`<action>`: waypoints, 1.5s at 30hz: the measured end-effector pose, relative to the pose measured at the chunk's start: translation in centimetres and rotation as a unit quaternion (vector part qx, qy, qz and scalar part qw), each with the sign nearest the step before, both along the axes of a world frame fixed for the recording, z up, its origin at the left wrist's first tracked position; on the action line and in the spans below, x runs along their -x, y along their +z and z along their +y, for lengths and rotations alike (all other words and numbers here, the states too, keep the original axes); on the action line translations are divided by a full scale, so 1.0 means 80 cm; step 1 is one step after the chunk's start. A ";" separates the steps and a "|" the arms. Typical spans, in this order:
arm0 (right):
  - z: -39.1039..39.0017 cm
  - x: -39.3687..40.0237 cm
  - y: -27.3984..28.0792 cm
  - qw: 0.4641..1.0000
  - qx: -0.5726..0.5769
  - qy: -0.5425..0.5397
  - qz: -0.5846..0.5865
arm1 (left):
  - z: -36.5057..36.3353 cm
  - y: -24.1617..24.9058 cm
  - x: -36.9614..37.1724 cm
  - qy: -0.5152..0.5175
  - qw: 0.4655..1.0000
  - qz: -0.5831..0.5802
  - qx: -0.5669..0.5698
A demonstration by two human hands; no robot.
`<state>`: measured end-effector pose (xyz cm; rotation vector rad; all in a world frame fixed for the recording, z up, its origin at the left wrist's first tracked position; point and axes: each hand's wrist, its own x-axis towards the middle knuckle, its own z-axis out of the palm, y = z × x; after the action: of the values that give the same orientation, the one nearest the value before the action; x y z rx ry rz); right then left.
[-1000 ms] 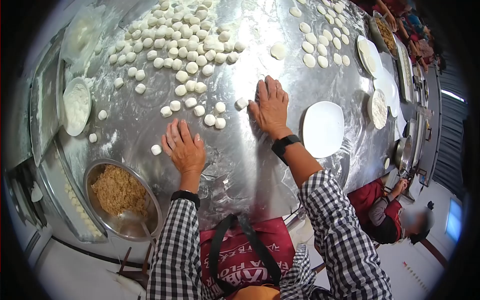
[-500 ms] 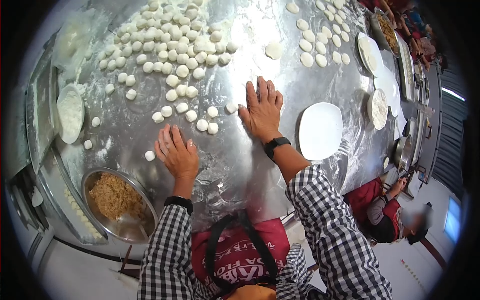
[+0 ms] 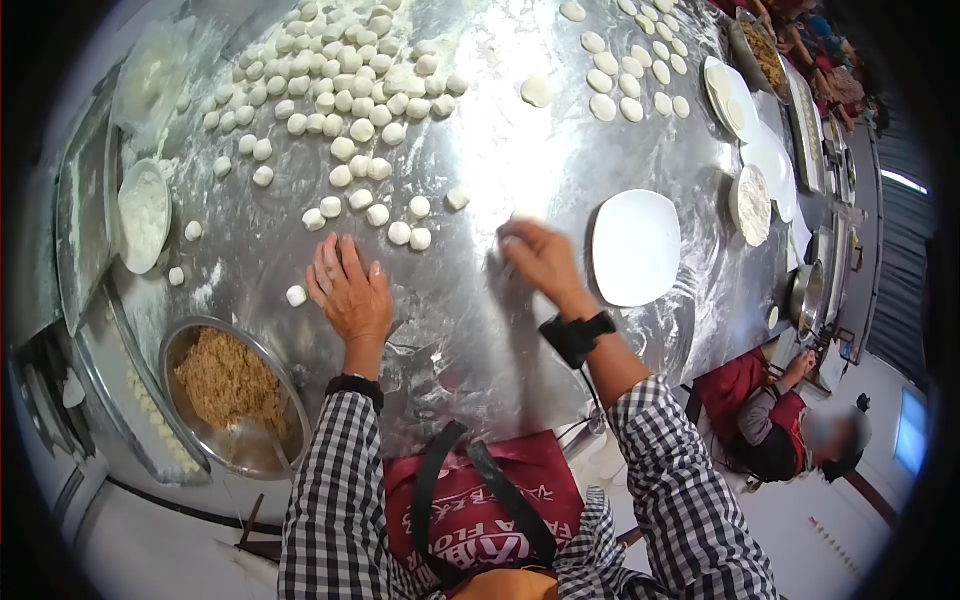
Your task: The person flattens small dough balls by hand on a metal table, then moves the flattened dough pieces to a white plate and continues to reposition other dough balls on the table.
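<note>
My left hand [image 3: 352, 300] lies flat on the floured metal table with its fingers apart, holding nothing. Just beyond its fingertips sit small white dough balls [image 3: 314, 219], and a single dough ball [image 3: 296, 296] rests to its left. My right hand [image 3: 545, 262] is curled, its fingers drawn together over the table. The pale edge of a dough piece [image 3: 526, 215] shows at those fingers, mostly hidden by them. Farther off lies a flattened dough round [image 3: 537, 91]. To the right of this hand is a white square plate [image 3: 637, 248].
Many dough balls [image 3: 350, 85] cover the far left, and flattened rounds [image 3: 630, 85] the far right. A steel bowl of brown filling [image 3: 300, 440] stands near left, a flour bowl [image 3: 145, 217] behind it. At right are another flour bowl [image 3: 750, 205] and a co-worker [image 3: 770, 420].
My right hand has gone from flat and spread on the table to curled, drawing slightly back and right. My left hand stays flat. The view has shifted slightly.
</note>
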<state>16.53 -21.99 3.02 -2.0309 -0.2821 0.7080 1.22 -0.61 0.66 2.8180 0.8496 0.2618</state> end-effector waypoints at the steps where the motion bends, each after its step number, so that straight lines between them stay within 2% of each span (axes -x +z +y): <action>1: 0.005 -0.017 0.042 0.988 0.087 -0.001 -0.126 | -0.001 -0.001 0.002 0.003 1.000 0.002 -0.001; 3: -0.004 -0.050 0.033 0.920 0.157 0.030 -0.359 | 0.000 -0.003 0.001 0.006 1.000 0.001 -0.002; 6: 0.028 -0.046 0.027 0.941 0.084 0.095 -0.314 | 0.000 -0.002 0.000 0.008 1.000 0.007 -0.001; 7: 0.055 -0.036 0.018 0.930 0.006 0.088 -0.357 | 0.000 -0.001 0.002 0.009 1.000 0.010 0.000; 9: 0.093 -0.027 0.012 0.928 -0.021 0.120 -0.353 | 0.000 -0.002 0.000 0.009 1.000 0.011 0.002; 12: 0.101 -0.029 -0.008 0.903 0.057 0.174 -0.389 | 0.000 -0.001 -0.001 0.008 1.000 0.004 0.011; 15: 0.070 -0.031 0.001 0.945 0.066 0.088 -0.309 | 0.000 0.000 0.000 0.008 1.000 0.007 0.009; 17: 0.048 -0.027 0.004 0.940 0.023 0.039 -0.338 | 0.001 -0.002 0.000 0.011 1.000 0.011 0.008; 19: 0.028 -0.018 0.002 0.932 0.075 0.050 -0.352 | 0.001 -0.001 0.001 0.011 1.000 0.015 0.006; 28: 0.014 -0.012 0.012 0.934 0.159 0.077 -0.309 | 0.001 0.000 0.000 0.009 1.000 0.015 0.006; 31: 0.031 -0.037 0.001 0.907 0.072 0.065 -0.410 | -0.001 0.002 0.000 0.006 1.000 0.013 0.008; 32: 0.040 -0.047 -0.006 0.919 0.098 0.086 -0.373 | -0.001 0.004 0.001 0.005 1.000 0.017 0.009; 35: 0.082 -0.049 -0.015 0.880 0.229 0.114 -0.399 | 0.001 0.005 0.000 0.007 1.000 0.020 0.014; 36: 0.084 -0.045 -0.015 0.888 0.250 0.140 -0.361 | 0.001 0.006 -0.001 0.008 1.000 0.021 0.018; 39: 0.079 -0.037 -0.019 0.870 0.270 0.153 -0.382 | 0.001 0.008 -0.002 0.008 0.999 0.024 0.021; 45: 0.082 -0.035 -0.024 0.879 0.277 0.144 -0.361 | 0.003 0.006 -0.003 -0.003 1.000 0.008 0.019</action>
<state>19.32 -15.41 1.06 -2.7948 -0.9130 0.1607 1.44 -0.37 1.13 2.7899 0.8395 0.2207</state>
